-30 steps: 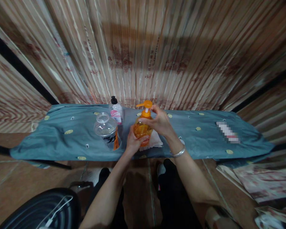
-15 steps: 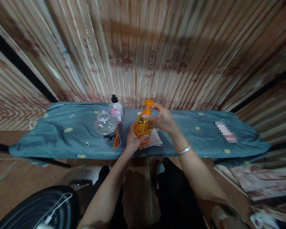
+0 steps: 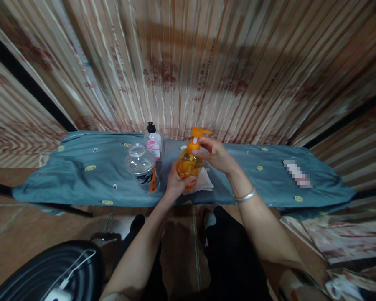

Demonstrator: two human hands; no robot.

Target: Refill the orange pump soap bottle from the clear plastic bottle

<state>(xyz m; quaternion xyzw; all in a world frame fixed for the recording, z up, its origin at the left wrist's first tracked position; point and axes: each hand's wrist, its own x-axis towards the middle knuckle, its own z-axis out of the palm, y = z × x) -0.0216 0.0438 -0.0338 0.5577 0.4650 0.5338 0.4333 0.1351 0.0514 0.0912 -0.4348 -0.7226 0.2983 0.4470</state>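
Spout (image 3: 207, 132) rightward now — right hand (image 3: 217, 155) curled

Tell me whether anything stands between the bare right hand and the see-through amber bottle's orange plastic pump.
Nothing visible does: the right hand is at the orange plastic pump. The clear, wide plastic jar stands aside, left of the amber bottle.

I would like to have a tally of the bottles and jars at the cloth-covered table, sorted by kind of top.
Orange pump: 1 (amber bottle)
Black top: 1 (pink-labelled bottle)
Open mouth: 1 (wide clear jar)
Total: 3
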